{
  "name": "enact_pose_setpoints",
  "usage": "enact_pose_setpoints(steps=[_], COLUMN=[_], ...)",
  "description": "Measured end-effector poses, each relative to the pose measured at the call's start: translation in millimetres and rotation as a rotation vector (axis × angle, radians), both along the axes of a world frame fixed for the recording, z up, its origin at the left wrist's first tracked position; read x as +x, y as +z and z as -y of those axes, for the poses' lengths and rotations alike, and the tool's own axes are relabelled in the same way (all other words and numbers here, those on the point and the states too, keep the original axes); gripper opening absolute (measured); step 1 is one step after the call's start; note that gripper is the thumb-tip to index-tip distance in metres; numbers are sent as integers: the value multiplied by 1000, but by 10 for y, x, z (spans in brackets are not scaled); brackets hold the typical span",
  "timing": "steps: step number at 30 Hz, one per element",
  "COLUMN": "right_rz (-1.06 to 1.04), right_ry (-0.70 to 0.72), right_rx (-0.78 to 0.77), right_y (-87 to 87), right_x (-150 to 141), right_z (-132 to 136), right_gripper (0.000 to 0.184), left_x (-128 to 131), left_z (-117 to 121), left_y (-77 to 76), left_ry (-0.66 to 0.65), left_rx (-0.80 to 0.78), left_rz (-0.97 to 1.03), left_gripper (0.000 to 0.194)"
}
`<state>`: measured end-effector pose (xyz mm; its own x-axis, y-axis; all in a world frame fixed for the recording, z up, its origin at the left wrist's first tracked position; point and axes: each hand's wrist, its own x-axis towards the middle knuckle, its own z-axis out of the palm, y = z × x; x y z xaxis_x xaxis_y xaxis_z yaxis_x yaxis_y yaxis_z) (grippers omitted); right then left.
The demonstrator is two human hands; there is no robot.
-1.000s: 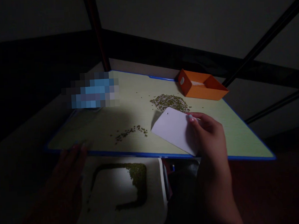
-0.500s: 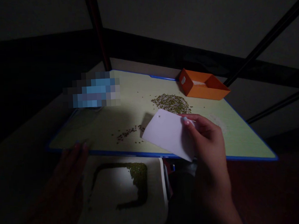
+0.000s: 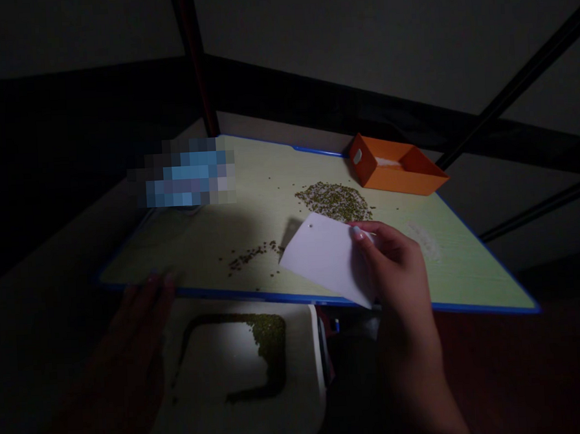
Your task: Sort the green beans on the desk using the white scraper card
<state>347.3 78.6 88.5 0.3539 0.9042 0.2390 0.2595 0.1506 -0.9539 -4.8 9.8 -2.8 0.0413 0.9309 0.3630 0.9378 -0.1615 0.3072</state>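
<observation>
Pinched between the thumb and fingers of my right hand is a white card with a small hole near one corner. It is tilted above the front part of a pale green board with a blue rim. Just beyond the card lies a pile of small greenish grains. A looser scatter of darker grains is left of the card. My left hand, in shadow, rests at the board's front edge with its fingers stretched out. Below that edge, a white tub has green grains along its inner sides.
An orange open box with something whitish inside stands at the board's back right. A blurred-out blue thing is at the back left. Whitish powdery marks lie on the right side. Dark poles and walls are behind.
The white card has shifted and tilted slightly in my right hand. One grain now shows close to the board's front edge. My left hand stays at the edge.
</observation>
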Motion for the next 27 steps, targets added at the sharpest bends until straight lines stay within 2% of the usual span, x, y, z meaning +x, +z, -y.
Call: enact_pose_setpoints(steps=[17,24,27], right_rz=[18,-62,-76], right_ry=[137,246,172], right_rx=[-15,-42,-34], right_y=[-2,17,31], right_x=[-270,-330,-221], right_z=[54,93,85], right_gripper=[14,12,11], left_x=[-22,14,19], left_z=[26,5,-13], left_y=[-23,-1,20], left_ry=[-20,1,13], left_rx=[21,-11,-6], left_rz=[-12,-8,-5], left_gripper=[66,65,63])
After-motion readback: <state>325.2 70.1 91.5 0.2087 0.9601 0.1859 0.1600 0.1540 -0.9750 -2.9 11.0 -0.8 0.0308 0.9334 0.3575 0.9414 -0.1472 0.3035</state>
